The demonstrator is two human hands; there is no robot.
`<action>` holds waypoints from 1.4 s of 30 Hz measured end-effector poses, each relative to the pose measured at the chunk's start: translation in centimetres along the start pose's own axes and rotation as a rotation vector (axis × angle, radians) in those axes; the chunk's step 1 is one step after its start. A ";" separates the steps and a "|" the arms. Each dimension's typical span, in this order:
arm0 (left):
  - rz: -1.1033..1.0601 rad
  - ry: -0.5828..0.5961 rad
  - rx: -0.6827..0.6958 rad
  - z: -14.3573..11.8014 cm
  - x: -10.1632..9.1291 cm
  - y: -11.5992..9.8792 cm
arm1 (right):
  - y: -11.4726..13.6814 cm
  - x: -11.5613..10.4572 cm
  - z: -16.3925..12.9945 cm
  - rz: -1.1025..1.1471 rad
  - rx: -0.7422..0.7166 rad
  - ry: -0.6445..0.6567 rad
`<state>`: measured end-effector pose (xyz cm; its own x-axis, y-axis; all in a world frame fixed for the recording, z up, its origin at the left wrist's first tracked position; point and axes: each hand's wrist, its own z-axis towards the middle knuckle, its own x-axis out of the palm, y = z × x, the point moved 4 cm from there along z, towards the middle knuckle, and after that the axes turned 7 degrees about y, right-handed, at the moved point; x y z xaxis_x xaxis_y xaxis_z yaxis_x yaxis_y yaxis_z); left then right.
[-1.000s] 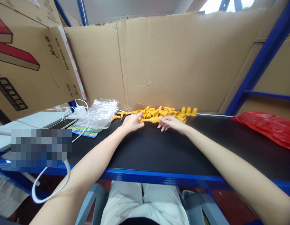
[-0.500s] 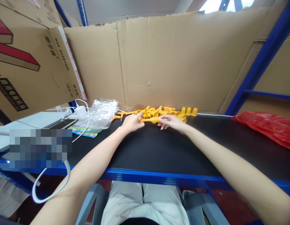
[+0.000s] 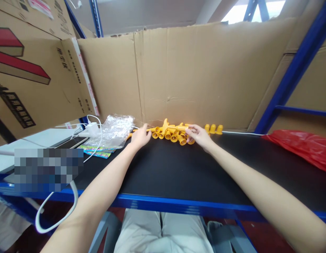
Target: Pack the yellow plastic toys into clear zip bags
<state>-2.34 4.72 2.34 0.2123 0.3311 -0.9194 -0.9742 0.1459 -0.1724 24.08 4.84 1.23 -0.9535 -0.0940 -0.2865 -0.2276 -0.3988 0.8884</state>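
Note:
A heap of yellow plastic parts lies along the back of the black table, several with round cup-shaped ends facing me. My right hand has its fingers closed on the cup end of a long yellow plastic part, held level over the heap's right side. At the heap's left end, my left hand is curled over a thin yellow rod. Its thumb and index finger show beside the rod; the other fingertips are hidden.
Several yellow cups stand upright right of the heap. Clear plastic bags lie left, beside a white charger with cables. A red plastic bag sits at the right. Cardboard walls the back; a blue rail edges the table.
The yellow part that was between both hands is now over the heap in my right hand. My left hand has moved left, away from it, to the heap's left end.

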 end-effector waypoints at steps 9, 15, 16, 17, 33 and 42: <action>0.185 0.322 -0.225 1.5 4.0 5.8 | 1.1 -4.2 -0.8 -0.759 -0.373 -0.449; 0.190 0.375 -0.183 1.7 4.4 5.5 | -0.7 -4.9 -0.5 -1.030 -0.265 -0.436; 0.189 0.372 -0.175 1.7 4.3 5.5 | -0.9 -4.8 -0.4 -1.061 -0.264 -0.425; 0.189 0.368 -0.169 1.7 4.3 5.4 | -1.1 -4.7 -0.3 -1.086 -0.266 -0.412; 0.182 0.333 -0.236 1.2 3.4 4.6 | -2.0 -2.8 0.0 -1.213 -0.157 -0.172; 0.134 0.309 -0.104 0.9 2.9 1.8 | -1.8 -2.5 -0.1 -1.243 -0.090 -0.095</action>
<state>-3.41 6.76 -0.30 0.0637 0.0407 -0.9971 -0.9978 0.0191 -0.0630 26.88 5.72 0.36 -0.1139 0.4552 -0.8831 -0.9728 -0.2314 0.0062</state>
